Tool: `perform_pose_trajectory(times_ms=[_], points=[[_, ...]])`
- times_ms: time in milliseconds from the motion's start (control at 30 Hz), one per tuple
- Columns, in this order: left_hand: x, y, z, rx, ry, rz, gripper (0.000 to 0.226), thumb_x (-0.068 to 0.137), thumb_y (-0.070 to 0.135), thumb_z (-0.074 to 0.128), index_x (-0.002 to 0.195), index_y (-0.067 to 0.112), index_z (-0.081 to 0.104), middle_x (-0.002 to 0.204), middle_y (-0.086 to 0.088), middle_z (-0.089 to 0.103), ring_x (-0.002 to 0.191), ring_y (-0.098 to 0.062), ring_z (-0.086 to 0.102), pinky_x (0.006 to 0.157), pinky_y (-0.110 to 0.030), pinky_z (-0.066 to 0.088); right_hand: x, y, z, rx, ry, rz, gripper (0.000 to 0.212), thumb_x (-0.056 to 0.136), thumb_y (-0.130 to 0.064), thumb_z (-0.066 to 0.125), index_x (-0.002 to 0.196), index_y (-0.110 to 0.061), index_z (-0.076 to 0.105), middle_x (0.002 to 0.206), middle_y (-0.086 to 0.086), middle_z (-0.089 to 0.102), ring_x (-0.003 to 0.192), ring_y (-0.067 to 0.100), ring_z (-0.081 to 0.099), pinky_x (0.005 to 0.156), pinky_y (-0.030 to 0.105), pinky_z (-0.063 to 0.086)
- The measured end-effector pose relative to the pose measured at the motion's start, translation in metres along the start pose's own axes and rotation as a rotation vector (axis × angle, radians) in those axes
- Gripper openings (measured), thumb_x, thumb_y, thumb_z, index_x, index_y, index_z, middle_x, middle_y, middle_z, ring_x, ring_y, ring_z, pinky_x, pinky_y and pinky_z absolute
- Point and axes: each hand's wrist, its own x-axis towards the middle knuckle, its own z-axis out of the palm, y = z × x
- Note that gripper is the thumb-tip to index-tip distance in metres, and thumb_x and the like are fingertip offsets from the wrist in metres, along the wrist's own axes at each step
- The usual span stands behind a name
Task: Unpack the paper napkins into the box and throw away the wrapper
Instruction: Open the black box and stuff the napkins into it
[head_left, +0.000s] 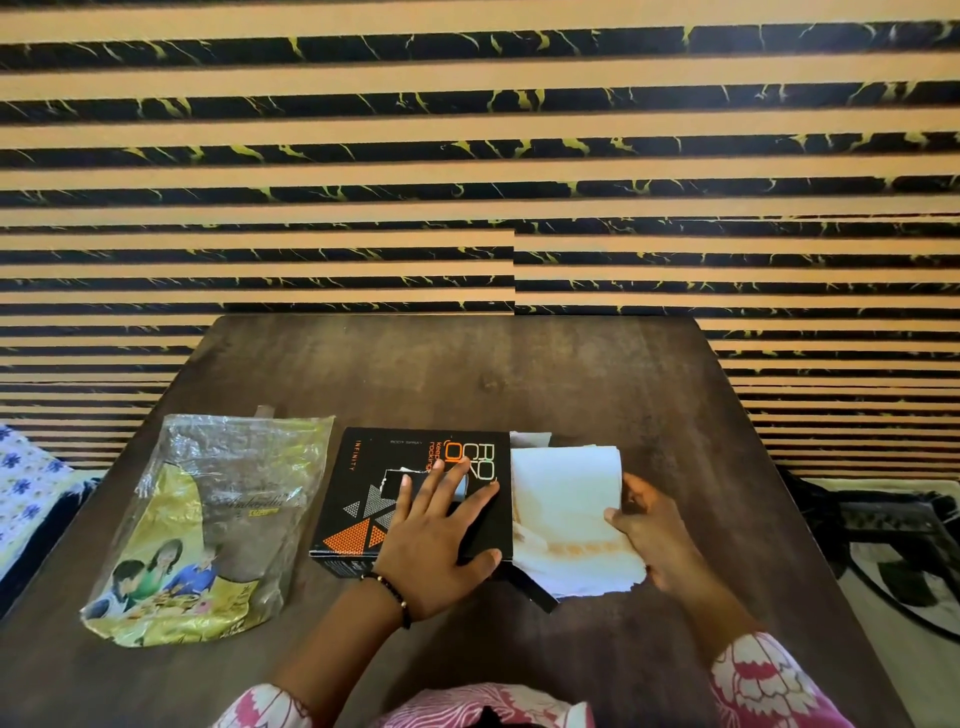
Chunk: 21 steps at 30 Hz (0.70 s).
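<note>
Nearest, pink-and-white patterned sleeves (769, 680) at the lower edge, above a dark wooden table (519, 374). Left hand (441, 535) flat and spread wide, palm down on top of the black box (358, 499), fingers fanned across its printed lid, a beaded bracelet (392, 592) at the wrist. Right hand (654, 535) curled around the right edge of the paper napkins (566, 514), thumb on top of the stack, fingers beneath. Napkins white with a faint orange band, lying just beside the box's right end and partly at its opening; whether any part sits inside cannot be told. Box lying on its side, black with orange and grey triangles. Left of the box and apart from it, the wrapper (208, 525): a crumpled clear and yellow plastic bag, flat on the table and looking empty. Farther back, bare tabletop, then a wall (467, 156) of orange and black marbled stripes.
</note>
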Motion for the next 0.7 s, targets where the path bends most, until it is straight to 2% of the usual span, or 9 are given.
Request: perform_pose_trajectory(times_ms=[200,333,467,600,700], points=[[-0.001,0.0,0.001,-0.011,0.019,0.006,0.082,0.067,0.071,0.012,0.144,0.043,0.005,0.156,0.006,-0.013,0.142,-0.021,-0.019,0.109,-0.045,-0.019,0.001,-0.005,0.0,-0.191,0.008,-0.02,0.047,0.086,-0.006,0.061,0.131,-0.012,0.049,0.13,0.007,0.058,0.113,0.028,0.058,0.094,0.045,0.051],[-0.001,0.001,0.0,-0.019,0.016,0.007,0.083,0.066,0.071,0.012,0.144,0.042,0.005,0.154,0.007,-0.014,0.138,-0.018,-0.023,0.109,-0.045,-0.019,-0.001,-0.014,0.013,-0.427,0.083,-0.105,0.039,0.086,-0.014,0.062,0.124,-0.014,0.055,0.124,0.005,0.062,0.107,0.024,0.061,0.08,0.031,0.049],[-0.002,0.001,-0.001,0.0,-0.005,-0.004,0.084,0.064,0.072,0.01,0.143,0.044,0.001,0.156,0.006,-0.015,0.133,-0.013,-0.027,0.11,-0.046,-0.018,0.0,-0.021,0.024,-0.607,0.09,-0.172,0.037,0.085,-0.02,0.061,0.122,-0.017,0.056,0.121,0.003,0.064,0.104,0.023,0.063,0.077,0.028,0.049],[-0.002,0.001,-0.002,-0.002,-0.005,-0.013,0.084,0.065,0.072,0.01,0.143,0.043,0.001,0.156,0.006,-0.015,0.132,-0.012,-0.028,0.109,-0.045,-0.019,0.003,-0.024,0.023,-0.599,0.046,-0.136,0.033,0.085,-0.022,0.062,0.117,-0.013,0.058,0.119,0.005,0.065,0.101,0.022,0.063,0.072,0.026,0.048],[-0.003,0.0,-0.001,0.018,-0.001,-0.011,0.083,0.065,0.072,0.009,0.143,0.045,0.0,0.155,0.008,-0.018,0.134,-0.013,-0.027,0.11,-0.044,-0.018,0.004,-0.018,0.015,-0.535,0.014,-0.04,0.021,0.084,-0.022,0.064,0.102,-0.012,0.061,0.11,0.006,0.067,0.094,0.022,0.064,0.074,0.03,0.053]])
